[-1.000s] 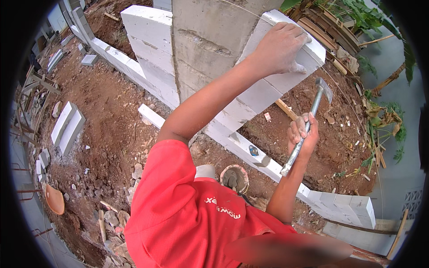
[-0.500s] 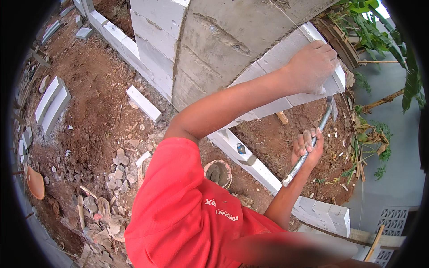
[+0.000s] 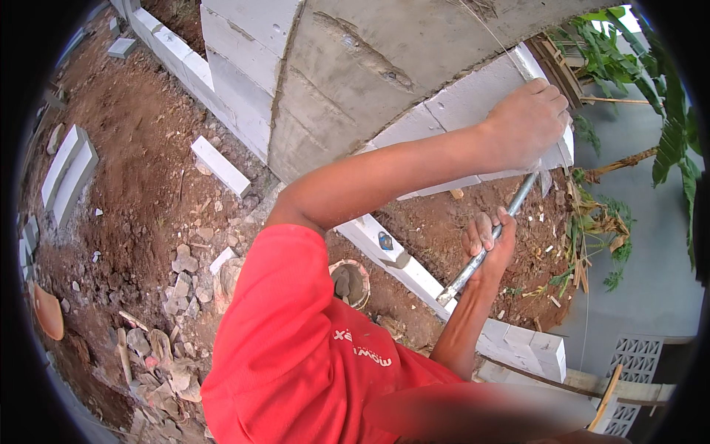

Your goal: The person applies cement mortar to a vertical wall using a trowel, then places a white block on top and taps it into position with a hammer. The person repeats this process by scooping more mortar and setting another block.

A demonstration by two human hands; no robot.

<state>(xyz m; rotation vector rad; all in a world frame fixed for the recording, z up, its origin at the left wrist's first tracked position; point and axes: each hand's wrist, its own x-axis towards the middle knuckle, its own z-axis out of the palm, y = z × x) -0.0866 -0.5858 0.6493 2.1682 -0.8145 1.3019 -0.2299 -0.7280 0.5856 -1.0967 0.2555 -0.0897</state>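
Observation:
My left hand [image 3: 529,124] is closed in a fist against the end of a white block wall [image 3: 473,103], beside a taut string [image 3: 489,33]. What its fingers hold, if anything, is hidden. My right hand [image 3: 489,240] grips the middle of a hammer's metal handle [image 3: 521,195]. The hammer slants up to the right. Its head lies close below my left hand and is partly covered by it. Grey plaster or mortar [image 3: 355,74] covers the broad face adjoining the white blocks.
A low white block wall [image 3: 421,278] runs beneath my arms, with a small blue object [image 3: 385,240] on it. Nearby stands a mortar bucket [image 3: 365,290]. Loose blocks [image 3: 222,167] and rubble [image 3: 177,292] lie on the soil at left. Plants [image 3: 669,133] and a grey wall [image 3: 629,296] border the right.
The hammer head and my left hand are now closer together, with the head more hidden by the hand. The whole view has shifted slightly. Both hands keep their closed shape.

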